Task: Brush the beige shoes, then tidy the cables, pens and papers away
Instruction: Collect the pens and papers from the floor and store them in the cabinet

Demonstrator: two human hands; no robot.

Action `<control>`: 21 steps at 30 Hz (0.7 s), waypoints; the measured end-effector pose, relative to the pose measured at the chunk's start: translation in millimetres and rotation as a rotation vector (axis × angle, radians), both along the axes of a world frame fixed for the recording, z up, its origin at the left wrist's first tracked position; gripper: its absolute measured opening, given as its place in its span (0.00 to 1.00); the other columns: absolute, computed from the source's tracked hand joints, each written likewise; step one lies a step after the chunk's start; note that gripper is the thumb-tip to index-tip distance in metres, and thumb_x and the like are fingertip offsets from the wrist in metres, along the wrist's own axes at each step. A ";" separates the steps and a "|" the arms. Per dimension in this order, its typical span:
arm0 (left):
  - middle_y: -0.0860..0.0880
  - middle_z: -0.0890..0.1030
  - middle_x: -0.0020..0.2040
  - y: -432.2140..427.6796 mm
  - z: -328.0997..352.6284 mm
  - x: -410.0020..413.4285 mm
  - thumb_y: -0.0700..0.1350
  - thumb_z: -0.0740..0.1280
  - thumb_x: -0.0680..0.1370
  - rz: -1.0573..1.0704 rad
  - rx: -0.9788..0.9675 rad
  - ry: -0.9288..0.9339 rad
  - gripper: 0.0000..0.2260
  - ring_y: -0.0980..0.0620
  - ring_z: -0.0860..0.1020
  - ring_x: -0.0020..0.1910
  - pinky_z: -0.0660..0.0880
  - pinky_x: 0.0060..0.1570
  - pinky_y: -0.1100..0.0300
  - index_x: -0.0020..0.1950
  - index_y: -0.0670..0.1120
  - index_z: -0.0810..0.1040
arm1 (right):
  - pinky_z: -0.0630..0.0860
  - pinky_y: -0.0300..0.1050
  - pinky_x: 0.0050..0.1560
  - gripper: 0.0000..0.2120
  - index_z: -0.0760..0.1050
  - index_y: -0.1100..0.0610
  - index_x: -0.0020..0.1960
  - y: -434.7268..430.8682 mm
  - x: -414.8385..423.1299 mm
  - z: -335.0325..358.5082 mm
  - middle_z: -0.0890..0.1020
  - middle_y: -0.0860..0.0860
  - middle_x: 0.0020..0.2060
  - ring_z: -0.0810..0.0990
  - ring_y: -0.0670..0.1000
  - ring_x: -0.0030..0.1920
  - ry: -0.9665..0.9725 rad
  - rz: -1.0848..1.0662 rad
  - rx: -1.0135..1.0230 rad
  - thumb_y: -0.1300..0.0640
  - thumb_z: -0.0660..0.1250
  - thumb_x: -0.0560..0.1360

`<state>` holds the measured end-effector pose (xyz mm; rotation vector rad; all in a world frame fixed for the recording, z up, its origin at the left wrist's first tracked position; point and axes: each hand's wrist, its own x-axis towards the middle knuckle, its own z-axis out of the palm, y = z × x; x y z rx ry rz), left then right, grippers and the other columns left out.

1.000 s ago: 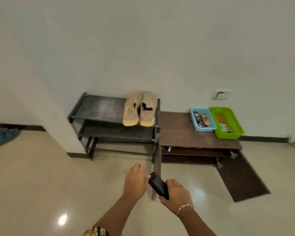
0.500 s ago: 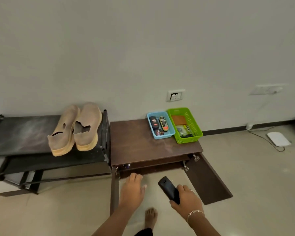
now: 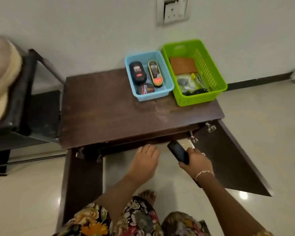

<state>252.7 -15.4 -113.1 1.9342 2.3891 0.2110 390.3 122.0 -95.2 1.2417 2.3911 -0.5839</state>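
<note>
White wall [image 3: 92, 23] backs a dark wooden counter [image 3: 109, 116] whose lower doors hang open, probably so you can stow things inside. Just beside it on your left stands the shoe rack [image 3: 32, 99], with one beige shoe [image 3: 2, 74] on top, blurred at the frame's edge. The green basket [image 3: 216, 79] and the blue tray [image 3: 152, 97] sit side by side at the back, keeping small things sorted. Your left grip [image 3: 145, 160] is released, fingers straight at the counter's front edge. Your right grip [image 3: 196, 164] clasps a slim dark object [image 3: 177, 152], perhaps a phone. The brush [image 3: 155, 73] lies in the tray, so brushing looks not yet begun.
</note>
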 end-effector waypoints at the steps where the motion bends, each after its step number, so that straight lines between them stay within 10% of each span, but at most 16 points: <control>1: 0.45 0.80 0.47 10.9 -23.8 -0.4 0.43 0.61 0.69 -0.017 0.010 0.018 0.10 0.45 0.80 0.45 0.64 0.48 0.58 0.50 0.44 0.72 | 0.71 0.45 0.47 0.21 0.68 0.57 0.58 9.8 -4.1 -23.8 0.75 0.54 0.55 0.75 0.55 0.55 0.019 -0.007 0.018 0.45 0.65 0.71; 13: 0.44 0.78 0.53 70.8 -137.5 -42.3 0.48 0.61 0.75 -0.199 0.106 0.277 0.11 0.43 0.78 0.51 0.69 0.47 0.53 0.53 0.44 0.76 | 0.69 0.46 0.44 0.25 0.72 0.59 0.58 74.7 -36.2 -140.4 0.78 0.59 0.54 0.77 0.60 0.54 0.371 -0.013 0.328 0.42 0.67 0.70; 21: 0.43 0.70 0.64 89.8 -135.6 -48.1 0.49 0.58 0.80 0.062 0.059 0.185 0.16 0.43 0.70 0.62 0.68 0.54 0.50 0.66 0.44 0.68 | 0.73 0.49 0.50 0.20 0.72 0.61 0.56 89.8 -69.3 -130.8 0.76 0.55 0.48 0.76 0.55 0.53 0.579 -0.312 -0.004 0.47 0.67 0.73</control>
